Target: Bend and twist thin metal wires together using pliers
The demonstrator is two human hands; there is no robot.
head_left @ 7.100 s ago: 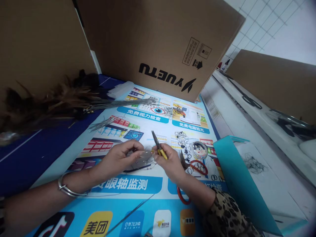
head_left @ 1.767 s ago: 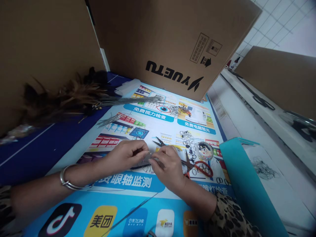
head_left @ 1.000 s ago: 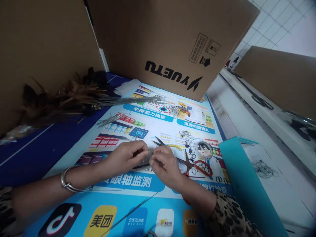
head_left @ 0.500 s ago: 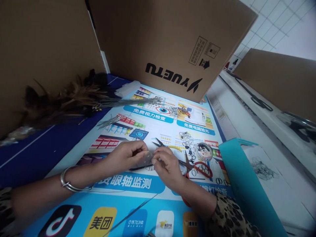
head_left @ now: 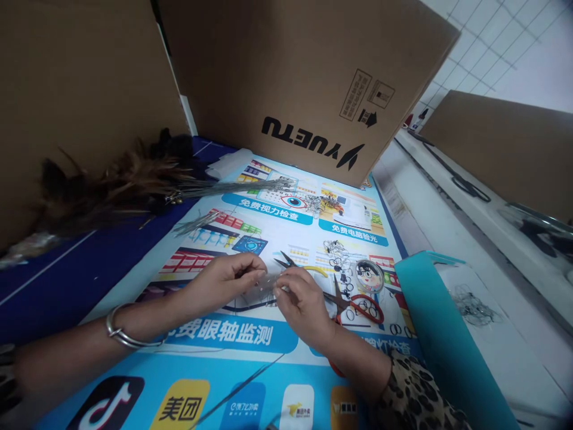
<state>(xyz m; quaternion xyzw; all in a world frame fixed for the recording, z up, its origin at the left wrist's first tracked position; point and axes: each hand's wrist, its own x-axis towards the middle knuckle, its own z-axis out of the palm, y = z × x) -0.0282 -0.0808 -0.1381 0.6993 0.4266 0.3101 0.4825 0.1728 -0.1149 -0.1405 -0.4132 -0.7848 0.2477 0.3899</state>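
My left hand (head_left: 237, 278) is closed in a pinch over the printed mat. Facing it, my right hand (head_left: 307, 301) is pinched too, its fingertips a short gap from the left ones. Between them stretches a thin, see-through piece (head_left: 267, 285), seemingly held at both ends; its exact kind is too fine to make out. Just behind my right hand lie pliers with a yellow handle (head_left: 319, 270). Beside that hand rest scissors with red handles (head_left: 369, 307). A round container with a cartoon face (head_left: 369, 276) sits behind the scissors, near tangled thin loops (head_left: 338, 254).
A large cardboard box (head_left: 304, 71) stands at the back. Brown feathers (head_left: 134, 170) and a bundle of thin wires (head_left: 237, 186) lie at the left. A teal box (head_left: 447, 334) stands on the right, and loose strands (head_left: 242, 388) lie in front.
Both hands keep nearly the same place and pinch. The see-through piece between the fingertips shows a little more clearly, and the whole view has shifted slightly.
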